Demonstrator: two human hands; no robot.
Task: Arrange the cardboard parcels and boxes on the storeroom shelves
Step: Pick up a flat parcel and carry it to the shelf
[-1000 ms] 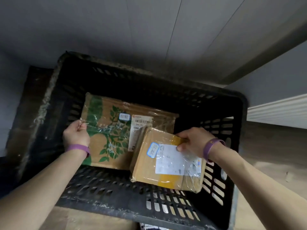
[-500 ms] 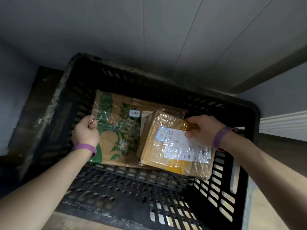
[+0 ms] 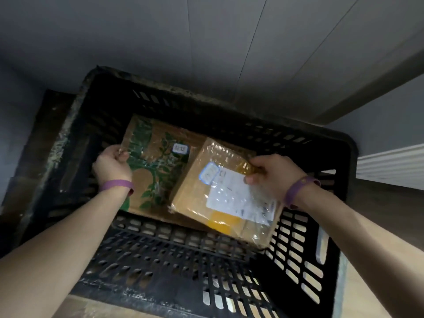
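Cardboard leaf-print parcel (image 3: 152, 164) partly beneath smaller taped box (image 3: 195, 203)

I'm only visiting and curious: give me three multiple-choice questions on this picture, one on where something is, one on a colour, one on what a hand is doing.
1. Where does the leaf-printed parcel lie? A on bare floor; B inside the black crate; C leaning against the grey wall.
2. What colour is the left wristband? A purple; B red; C white.
3. What is the right hand doing? A hanging idle; B gripping the labelled parcel; C pressing the crate wall.
Answers: 1 B, slotted black walls surround it; 2 A, a purple band circles that wrist; 3 B, its fingers curl over the parcel's far edge.
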